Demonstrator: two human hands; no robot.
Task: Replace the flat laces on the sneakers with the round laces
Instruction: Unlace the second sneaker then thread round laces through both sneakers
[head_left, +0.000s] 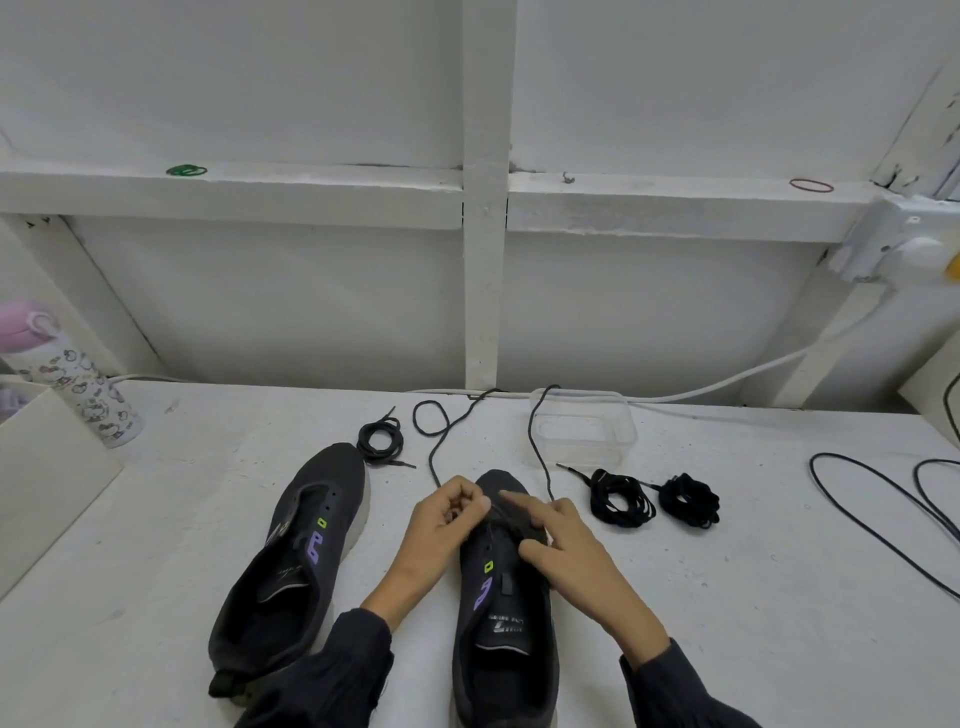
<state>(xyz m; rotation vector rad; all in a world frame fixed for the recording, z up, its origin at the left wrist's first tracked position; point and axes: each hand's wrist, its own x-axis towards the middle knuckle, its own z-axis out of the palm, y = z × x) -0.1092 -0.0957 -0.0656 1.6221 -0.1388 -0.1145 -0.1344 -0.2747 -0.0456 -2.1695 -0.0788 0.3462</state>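
Working on the right-hand sneaker (504, 623), which sits toe away from me on the white counter (727, 597), I have both hands at its front eyelets. My left hand (449, 512) is curled tight, its grip pinching the round lace (436, 452) just where it leaves the shoe. My right hand (566, 540) lies looser: index finger straight across the top of the shoe, thumb pressed to the upper, nothing visibly held in that grip. The lace runs away from the shoe in two strands. One loops on the counter beyond my left hand, while the other rises past my right hand and over the clear plastic tub (584, 426) at the back.

Just left stands the second sneaker (291, 561), eyelets bare, tilted slightly leftward. A coiled lace (380, 441) lies near its toe. Right of the shoe I am lacing, two black lace bundles (621, 499) sit side by side, apparently flat, though I cannot be sure. A printed bottle (98, 400) lies at the far left, and thin black cables (883, 519) curve across the right.
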